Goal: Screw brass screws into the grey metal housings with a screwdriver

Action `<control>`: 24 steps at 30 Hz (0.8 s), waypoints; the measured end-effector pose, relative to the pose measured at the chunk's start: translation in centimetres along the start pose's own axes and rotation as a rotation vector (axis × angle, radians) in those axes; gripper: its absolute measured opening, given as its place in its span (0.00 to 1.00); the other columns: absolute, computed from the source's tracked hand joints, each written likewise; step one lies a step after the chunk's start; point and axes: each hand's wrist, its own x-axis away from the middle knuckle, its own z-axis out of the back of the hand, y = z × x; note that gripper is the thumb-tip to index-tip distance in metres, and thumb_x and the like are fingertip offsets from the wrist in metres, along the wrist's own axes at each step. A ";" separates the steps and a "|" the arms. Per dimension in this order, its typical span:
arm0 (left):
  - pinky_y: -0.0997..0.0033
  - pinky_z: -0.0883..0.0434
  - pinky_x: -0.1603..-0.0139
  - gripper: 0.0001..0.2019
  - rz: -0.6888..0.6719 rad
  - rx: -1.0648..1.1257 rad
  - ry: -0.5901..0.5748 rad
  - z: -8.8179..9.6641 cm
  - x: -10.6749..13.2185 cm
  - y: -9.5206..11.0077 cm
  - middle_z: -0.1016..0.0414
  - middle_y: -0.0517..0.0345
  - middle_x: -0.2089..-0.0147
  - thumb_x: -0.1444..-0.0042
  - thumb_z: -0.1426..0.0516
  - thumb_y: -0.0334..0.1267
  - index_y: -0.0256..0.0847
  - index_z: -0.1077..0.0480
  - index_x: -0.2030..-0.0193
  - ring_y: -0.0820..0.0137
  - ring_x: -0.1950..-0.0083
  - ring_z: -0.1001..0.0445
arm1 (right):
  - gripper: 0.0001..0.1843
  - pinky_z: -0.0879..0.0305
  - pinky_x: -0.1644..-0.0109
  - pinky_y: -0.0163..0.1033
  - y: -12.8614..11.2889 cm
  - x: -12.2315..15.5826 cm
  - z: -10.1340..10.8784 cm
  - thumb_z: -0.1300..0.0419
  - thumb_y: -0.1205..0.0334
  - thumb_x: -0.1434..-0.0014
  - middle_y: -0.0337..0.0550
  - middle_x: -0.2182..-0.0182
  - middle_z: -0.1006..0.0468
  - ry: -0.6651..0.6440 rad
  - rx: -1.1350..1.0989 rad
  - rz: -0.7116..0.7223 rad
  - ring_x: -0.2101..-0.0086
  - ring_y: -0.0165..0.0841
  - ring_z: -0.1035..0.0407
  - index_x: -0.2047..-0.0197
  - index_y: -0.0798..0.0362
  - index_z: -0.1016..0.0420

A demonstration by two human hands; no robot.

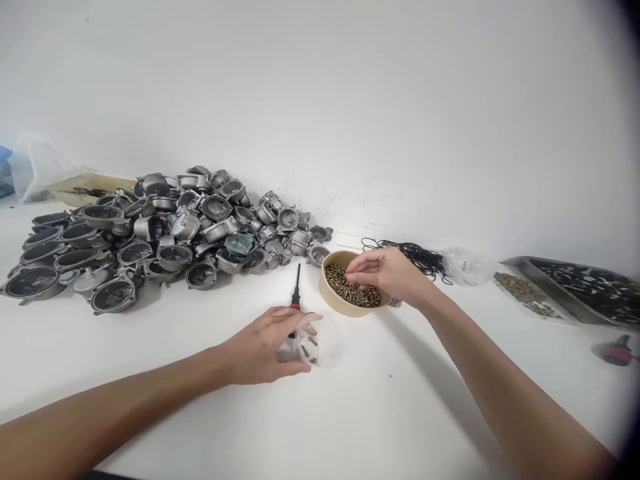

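From the head camera, the view looks down on a white table that stands against a white wall.

The right hand is over a round tan bowl which is full of small brass screws. Its fingers are bent down and drawn close together, with the tips in the screws. It seems to pinch some of them, but I cannot tell if a screw is really between the fingertips.

The left hand lies lower, nearer to the person, just beside the bowl. It rests with loosely curved fingers on the edge of a small clear dish, and it holds this dish on the table. A few screws lie inside the dish.

A screwdriver with a black shaft and a red part lies between the left hand and the bowl; its lower end is hidden under the left hand.

Behind these things, on the left, is a big pile of grey metal housings, thrown one over another. At the far left are a clear bag and something tan beside it.

On the right of the bowl, near the wall, lies a bundle of thin black rings. Further right are a small clear bag, a flat heap of more small parts and a dark metal tray with dark parts in it. At the right edge a red and black tool lies on the table, well apart from both hands.
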 end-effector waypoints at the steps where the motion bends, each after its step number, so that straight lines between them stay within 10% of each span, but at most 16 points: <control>1: 0.52 0.42 0.25 0.38 0.002 0.002 -0.002 0.0 0.0 0.0 0.23 0.56 0.39 0.41 0.33 0.39 0.46 0.45 0.29 0.57 0.32 0.32 | 0.16 0.24 0.62 0.41 -0.4 0.3 0.0 0.25 0.51 0.53 0.45 0.68 0.16 -0.026 -0.024 -0.003 0.67 0.36 0.22 0.67 0.52 0.18; 7: 0.55 0.42 0.25 0.37 -0.003 -0.010 -0.004 0.0 -0.1 0.0 0.24 0.56 0.38 0.41 0.33 0.40 0.46 0.45 0.29 0.58 0.32 0.33 | 0.14 0.24 0.62 0.38 -4.3 3.1 -1.3 0.26 0.51 0.50 0.43 0.69 0.17 -0.263 -0.131 0.058 0.67 0.34 0.22 0.65 0.52 0.17; 18: 0.54 0.37 0.28 0.30 -0.076 0.006 0.040 -0.1 -0.2 -0.3 0.24 0.54 0.38 0.39 0.35 0.41 0.46 0.39 0.33 0.58 0.35 0.30 | 0.12 0.19 0.58 0.44 -1.8 1.5 1.0 0.30 0.55 0.46 0.48 0.68 0.15 0.130 0.062 0.031 0.64 0.41 0.19 0.62 0.54 0.16; 24: 0.52 0.40 0.26 0.25 -0.171 0.042 0.035 0.1 -0.5 -0.3 0.24 0.55 0.38 0.35 0.38 0.41 0.49 0.38 0.33 0.61 0.38 0.26 | 0.10 0.23 0.54 0.44 -0.6 0.7 -0.6 0.37 0.67 0.40 0.41 0.63 0.14 0.182 0.593 0.115 0.63 0.40 0.20 0.59 0.49 0.14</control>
